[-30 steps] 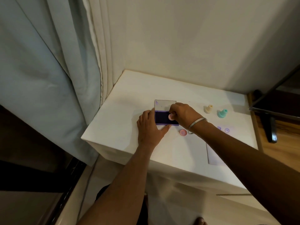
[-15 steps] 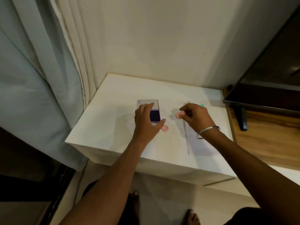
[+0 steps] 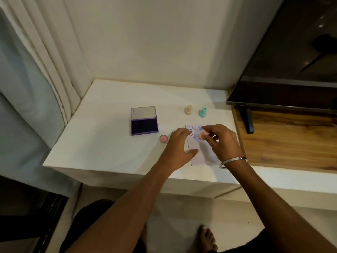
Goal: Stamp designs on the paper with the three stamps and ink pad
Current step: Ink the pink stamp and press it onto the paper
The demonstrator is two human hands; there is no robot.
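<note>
A strip of white paper point(image 3: 197, 156) lies on the white table point(image 3: 102, 136), with two smiley prints and a purple print near its far end. My right hand point(image 3: 222, 141) holds a pink stamp point(image 3: 202, 136) over the paper, just to the right of the lower smiley. My left hand point(image 3: 177, 150) rests flat on the paper's left edge, fingers apart. The open purple ink pad point(image 3: 144, 126) sits to the left, its lid raised. A cream stamp point(image 3: 188, 109) and a teal stamp point(image 3: 202, 112) stand upright beyond the paper.
A pink round cap point(image 3: 163, 138) lies between the ink pad and my left hand. A dark TV screen point(image 3: 291, 57) on a stand rises at the right over a wooden surface point(image 3: 288, 141). Curtains point(image 3: 36, 70) hang at the left.
My right hand carried the pink stamp from the ink pad over to the paper. My left hand left the ink pad and now rests on the paper's left edge.
</note>
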